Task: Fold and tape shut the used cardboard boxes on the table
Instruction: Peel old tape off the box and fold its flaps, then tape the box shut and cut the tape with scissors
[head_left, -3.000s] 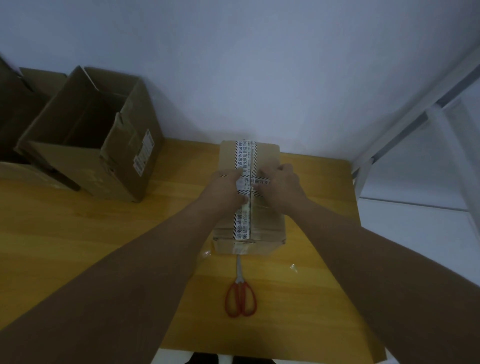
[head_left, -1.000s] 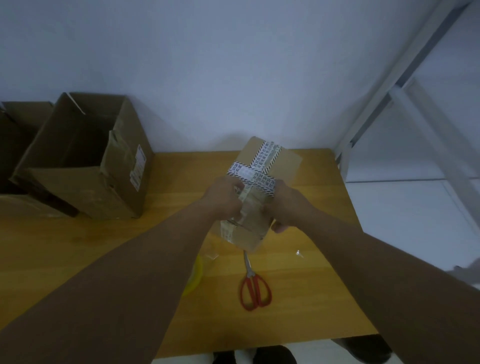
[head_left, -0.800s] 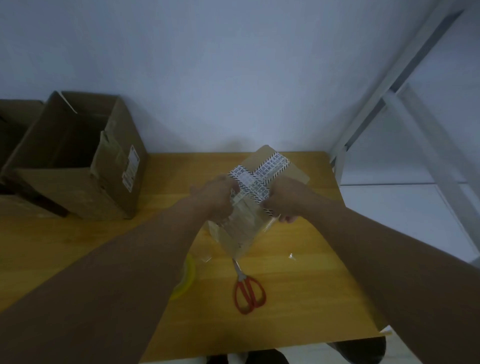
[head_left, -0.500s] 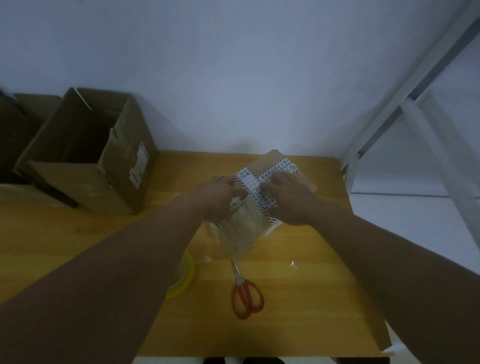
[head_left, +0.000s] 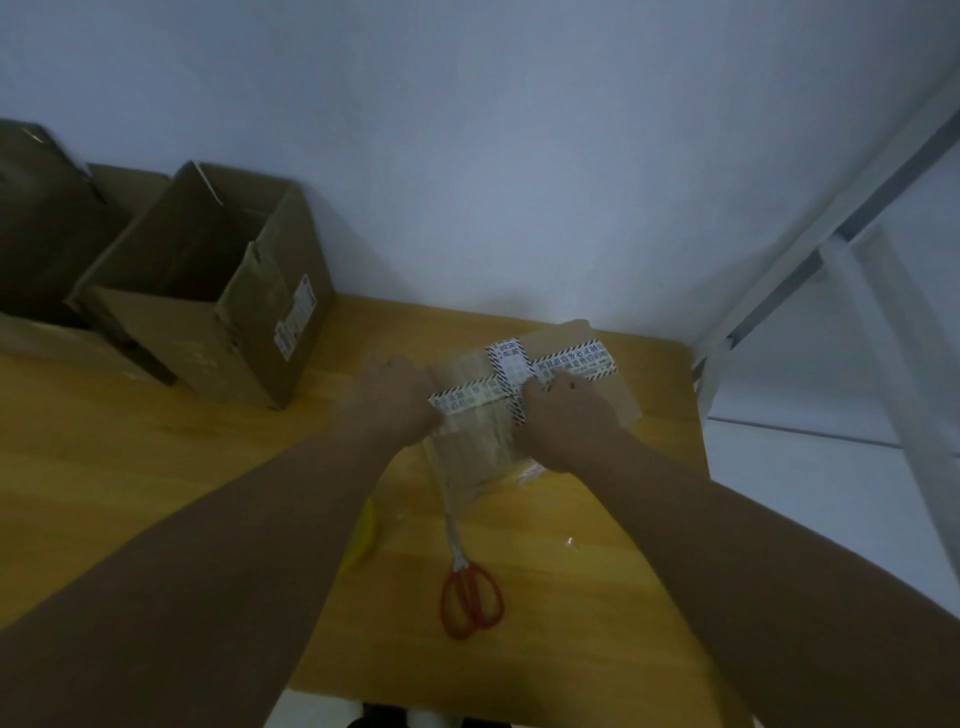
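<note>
A small cardboard box (head_left: 563, 340) sits turned at an angle on the wooden table (head_left: 156, 457), sealed with crossing strips of black-and-white printed tape (head_left: 511, 364). Its near side shows clear tape. My left hand (head_left: 395, 397) grips the box's left side, its fingers hidden behind it. My right hand (head_left: 566, 415) holds the near right side with its fingertips on the printed tape. A large open cardboard box (head_left: 208, 291) stands at the back left.
Red-handled scissors (head_left: 470, 597) lie on the table in front of the small box. A yellow tape roll (head_left: 363, 530) peeks out from under my left forearm. More cardboard boxes (head_left: 41, 218) stand at the far left. A white metal frame (head_left: 857, 260) rises past the table's right edge.
Both hands lifted the small box and turned it clockwise. It went from lying lengthwise to sitting at an angle, with its long tape strip now running left to right.
</note>
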